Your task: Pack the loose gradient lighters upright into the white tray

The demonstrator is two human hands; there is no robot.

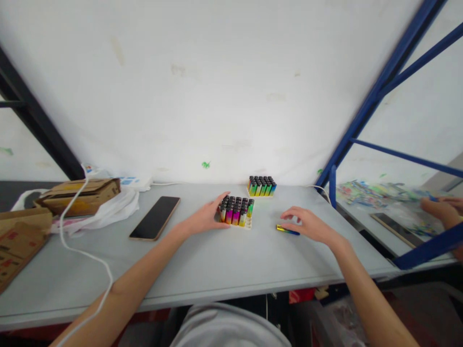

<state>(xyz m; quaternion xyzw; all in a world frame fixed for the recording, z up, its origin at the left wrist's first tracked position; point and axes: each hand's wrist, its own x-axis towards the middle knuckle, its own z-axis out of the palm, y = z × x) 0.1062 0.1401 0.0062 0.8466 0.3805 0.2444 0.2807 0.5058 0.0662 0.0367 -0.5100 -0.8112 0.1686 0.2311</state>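
Near the middle of the table stands a white tray (249, 224) filled with upright lighters (236, 217) in pink, yellow, white and green with black tops; a few slots at its right front corner hold none. My left hand (208, 217) grips the tray's left side, thumb in front and fingers at the back. A single yellow and blue lighter (288, 230) lies on its side to the right. Just above it, my right hand (306, 224) is curved with thumb and fingers apart, the thumb close to the lighter; contact is hard to tell.
Another block of lighters (262, 186) stands by the wall. A phone (155, 218), cardboard boxes (81, 195), a plastic bag (104, 212) and a white cable (90, 255) are at left. Blue frame bars (379, 91) separate the neighbouring table, where another person's hand (439, 209) shows.
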